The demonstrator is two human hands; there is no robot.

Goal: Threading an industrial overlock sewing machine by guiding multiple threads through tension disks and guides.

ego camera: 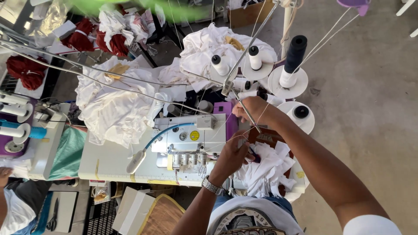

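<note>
I look down on a white overlock sewing machine [191, 143] on a pale table [109, 163]. My left hand [233, 154], with a metal watch on the wrist, pinches a thin white thread [241, 135] just right of the machine. My right hand [252, 109] is raised higher and pinches the same thread near the metal thread-guide rod [244, 104]. Thread cones stand behind: two white cones with black tops [220, 65] [255, 58] and a black cone [295, 54] on round holders. White fabric pieces [265, 169] lie under my hands.
Heaps of white cloth [115, 104] [209, 43] cover the table behind the machine. Red cloth bundles [82, 39] lie at far left. A second machine with cones [17, 126] stands left, with another person's arm [4, 176] by it. Scissors [53, 215] lie low left. Concrete floor [370, 87] at right.
</note>
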